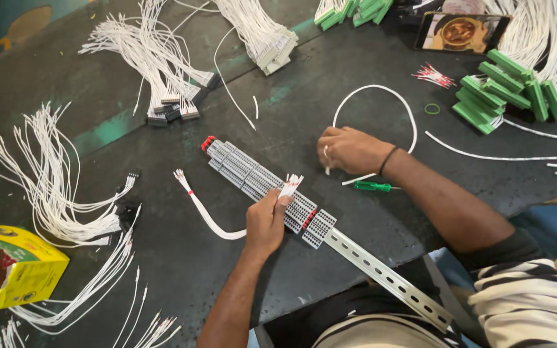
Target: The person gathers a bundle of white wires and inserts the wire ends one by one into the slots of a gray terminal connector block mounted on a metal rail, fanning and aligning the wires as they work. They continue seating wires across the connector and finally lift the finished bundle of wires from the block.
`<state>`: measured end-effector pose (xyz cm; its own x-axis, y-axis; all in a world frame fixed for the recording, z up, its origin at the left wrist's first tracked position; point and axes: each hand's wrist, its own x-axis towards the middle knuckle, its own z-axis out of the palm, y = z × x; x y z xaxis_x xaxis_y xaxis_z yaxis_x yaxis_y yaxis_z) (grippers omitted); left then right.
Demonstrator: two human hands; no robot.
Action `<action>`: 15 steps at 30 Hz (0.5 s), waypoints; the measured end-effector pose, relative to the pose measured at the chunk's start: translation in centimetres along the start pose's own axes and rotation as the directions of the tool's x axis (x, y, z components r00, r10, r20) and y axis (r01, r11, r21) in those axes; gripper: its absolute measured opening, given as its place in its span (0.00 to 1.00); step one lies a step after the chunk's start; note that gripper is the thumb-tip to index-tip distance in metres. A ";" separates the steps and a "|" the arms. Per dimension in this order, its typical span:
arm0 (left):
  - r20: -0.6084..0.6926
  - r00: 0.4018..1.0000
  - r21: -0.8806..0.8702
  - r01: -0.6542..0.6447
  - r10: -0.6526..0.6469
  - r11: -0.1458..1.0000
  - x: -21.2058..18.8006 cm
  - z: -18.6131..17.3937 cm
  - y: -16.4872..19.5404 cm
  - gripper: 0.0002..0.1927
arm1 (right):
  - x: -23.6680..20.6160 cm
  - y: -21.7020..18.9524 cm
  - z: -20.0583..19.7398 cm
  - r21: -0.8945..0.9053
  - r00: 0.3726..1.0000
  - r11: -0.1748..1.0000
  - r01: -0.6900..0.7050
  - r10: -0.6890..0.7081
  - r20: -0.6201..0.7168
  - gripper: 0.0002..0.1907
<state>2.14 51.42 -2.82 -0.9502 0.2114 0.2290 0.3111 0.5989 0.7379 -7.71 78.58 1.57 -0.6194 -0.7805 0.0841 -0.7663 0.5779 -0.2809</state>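
A row of grey terminal blocks with red end pieces sits on a perforated metal rail that runs diagonally across the dark table. My left hand rests on the blocks and pinches the end of a white cable, whose red-marked wire tips stick up over the blocks. My right hand lies fisted on the table just beyond the rail, closed on one end of a looped white wire. A green-handled screwdriver lies beside that wrist.
Bundles of white wires with connectors lie at the back and left. Green terminal connectors are piled at the right, a phone behind them. A yellow cardboard box stands open at the left edge.
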 end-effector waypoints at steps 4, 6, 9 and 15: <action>-0.112 0.992 -0.167 -0.081 0.062 0.983 -1.4 -0.3 -1.5 0.16 | 1.5 -2.9 2.5 0.433 0.904 0.901 -0.007 0.191 -0.383 0.06; -0.137 0.990 -0.217 -0.069 0.039 0.974 -2.1 -0.7 -2.8 0.16 | 2.6 -5.0 4.3 0.673 0.857 0.740 -0.003 0.348 -0.380 0.10; -0.133 0.990 -0.247 0.005 -0.039 0.969 -2.0 0.0 -4.3 0.15 | 3.1 -6.5 5.9 0.771 0.830 0.611 0.179 0.327 -0.451 0.13; -0.103 0.988 -0.395 0.063 -0.112 0.917 -1.5 3.8 -9.0 0.14 | 2.8 -4.2 11.1 0.856 0.851 0.517 0.014 0.443 -0.281 0.11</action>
<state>0.82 48.60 -12.21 -0.9760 0.0617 0.2090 0.2179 0.2576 0.9414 -4.35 71.32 -7.64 -0.9146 -0.3418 0.2160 -0.2586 0.0837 -0.9624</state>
